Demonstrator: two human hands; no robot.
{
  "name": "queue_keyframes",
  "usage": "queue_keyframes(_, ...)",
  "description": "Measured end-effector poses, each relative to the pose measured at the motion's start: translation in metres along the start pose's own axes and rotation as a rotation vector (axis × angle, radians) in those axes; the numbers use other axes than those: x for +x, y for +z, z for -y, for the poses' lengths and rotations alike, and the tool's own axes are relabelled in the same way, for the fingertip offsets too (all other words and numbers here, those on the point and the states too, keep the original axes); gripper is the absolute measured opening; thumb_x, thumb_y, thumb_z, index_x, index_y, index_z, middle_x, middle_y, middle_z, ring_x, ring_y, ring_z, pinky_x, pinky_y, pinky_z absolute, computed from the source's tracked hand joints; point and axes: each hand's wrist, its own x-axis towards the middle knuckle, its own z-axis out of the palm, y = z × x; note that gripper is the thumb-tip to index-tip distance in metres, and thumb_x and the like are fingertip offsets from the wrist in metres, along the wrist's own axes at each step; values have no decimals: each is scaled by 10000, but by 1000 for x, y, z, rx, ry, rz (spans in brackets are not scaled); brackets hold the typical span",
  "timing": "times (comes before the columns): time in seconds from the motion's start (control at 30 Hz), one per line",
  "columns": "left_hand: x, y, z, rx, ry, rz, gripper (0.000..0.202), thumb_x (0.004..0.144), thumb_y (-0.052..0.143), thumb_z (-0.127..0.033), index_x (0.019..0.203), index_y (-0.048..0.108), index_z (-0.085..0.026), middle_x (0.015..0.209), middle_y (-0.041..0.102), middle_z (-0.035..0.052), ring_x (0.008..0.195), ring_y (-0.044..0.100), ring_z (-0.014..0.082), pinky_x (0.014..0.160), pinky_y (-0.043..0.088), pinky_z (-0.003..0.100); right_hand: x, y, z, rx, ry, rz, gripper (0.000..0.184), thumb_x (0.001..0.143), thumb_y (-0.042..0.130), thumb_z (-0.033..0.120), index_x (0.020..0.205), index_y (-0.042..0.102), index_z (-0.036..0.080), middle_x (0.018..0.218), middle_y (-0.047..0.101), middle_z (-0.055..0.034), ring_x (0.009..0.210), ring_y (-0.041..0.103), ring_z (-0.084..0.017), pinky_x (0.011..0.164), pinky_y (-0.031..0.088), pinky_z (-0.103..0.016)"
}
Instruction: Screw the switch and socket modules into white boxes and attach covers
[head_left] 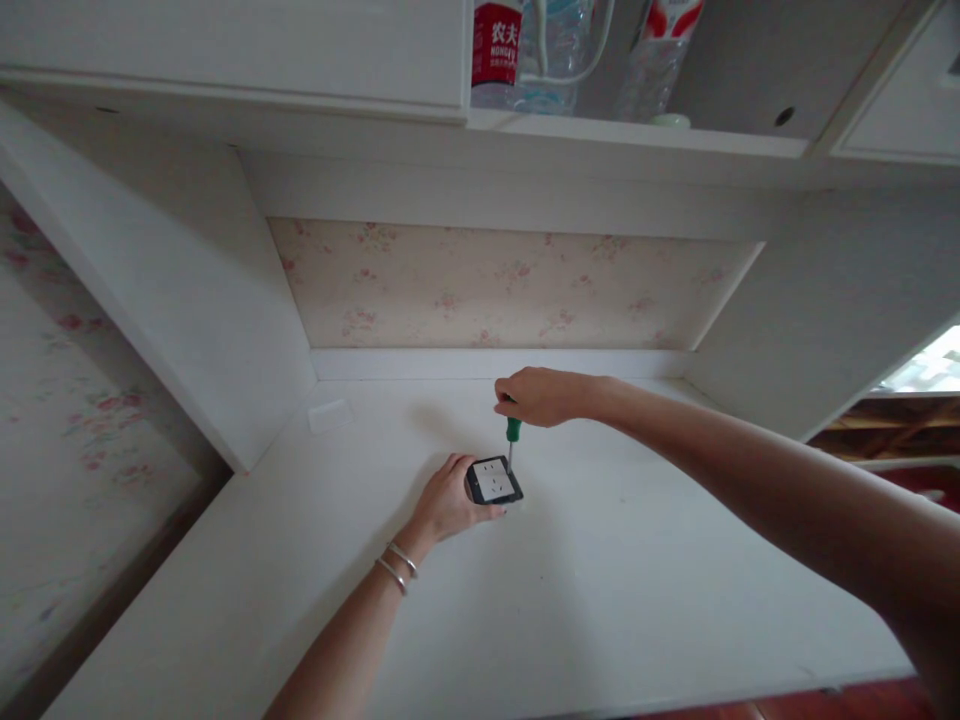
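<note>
A wall socket (493, 481) with a white face and a dark frame is in the middle of the view, at the white desk top. My left hand (452, 498) grips it from the left, fingers along its far side and thumb along its near side. Above it, my right hand (541, 396) is wrapped round the green handle of a screwdriver (513, 430). The screwdriver stands nearly upright, its metal shaft reaching down to the right edge of the socket frame. Its tip is too small to make out clearly.
The white desk top (600, 600) is bounded by side panels and a back strip. A small pale flat piece (330, 415) lies at the back left. Overhead, a shelf (637, 137) holds several plastic bottles (496, 50). Flowered wallpaper (480, 285) shows behind.
</note>
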Motion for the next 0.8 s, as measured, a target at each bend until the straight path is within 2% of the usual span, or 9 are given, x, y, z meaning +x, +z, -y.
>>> queue_keyframes(0.1,1,1,1,-11,-7,6,733,521,804,-518,1129,525,-220,1105,555,53,1003,541,248,871,445,349,-1,2,-3,66,-111,42,300,767,571,346,1020,584,186,1002,657,-103,808,600,-201,613,391,-258)
queue_keyframes(0.23,0,2,0,-29,-15,-2,761,534,803,-509,1173,512,-216,1141,538,64,1047,522,260,919,425,372,-2,4,-4,-1,71,-28,375,820,480,490,974,602,170,933,663,-126,798,603,-240,611,387,-295)
queue_keyframes(0.37,0,0,-1,-41,-15,12,753,542,806,-496,1185,527,-221,1162,530,70,1066,517,271,938,421,385,-1,4,-3,61,-31,5,293,761,561,298,1026,590,176,1060,634,-121,840,600,-207,636,400,-265)
queue_keyframes(0.43,0,-1,-2,-44,-7,20,731,550,806,-481,1178,537,-223,1151,536,69,1053,525,268,935,423,379,-1,4,-4,79,-19,22,368,713,617,327,1054,576,192,1064,630,-107,831,599,-209,624,403,-262)
queue_keyframes(0.53,0,-1,-1,-45,-7,14,715,556,803,-479,1170,542,-222,1144,542,62,1048,530,259,927,429,364,0,6,-4,14,87,-41,314,817,498,424,982,600,177,955,648,-118,829,600,-237,644,403,-293)
queue_keyframes(0.6,1,0,0,-56,-11,10,720,552,803,-486,1168,541,-219,1136,545,56,1039,536,250,916,435,353,1,7,-4,24,33,-61,252,845,457,337,956,605,166,998,633,-128,838,600,-216,672,408,-283)
queue_keyframes(0.67,1,1,1,-69,-15,13,725,547,806,-487,1165,543,-216,1132,547,55,1026,543,243,906,440,346,1,7,-5,77,-89,-38,243,774,542,253,996,590,167,1107,593,-123,844,596,-181,679,416,-248)
queue_keyframes(0.73,1,2,2,-73,-19,13,726,546,807,-483,1166,540,-216,1135,545,56,1024,543,242,907,439,346,2,8,-5,90,-94,-26,332,728,605,293,1039,576,179,1124,584,-115,830,598,-182,660,421,-246)
queue_keyframes(0.8,1,2,2,-73,-23,11,722,550,807,-478,1167,537,-218,1136,543,56,1031,539,243,912,437,350,3,9,-5,26,8,-52,316,785,548,395,1011,590,178,1024,622,-117,826,601,-220,652,419,-280)
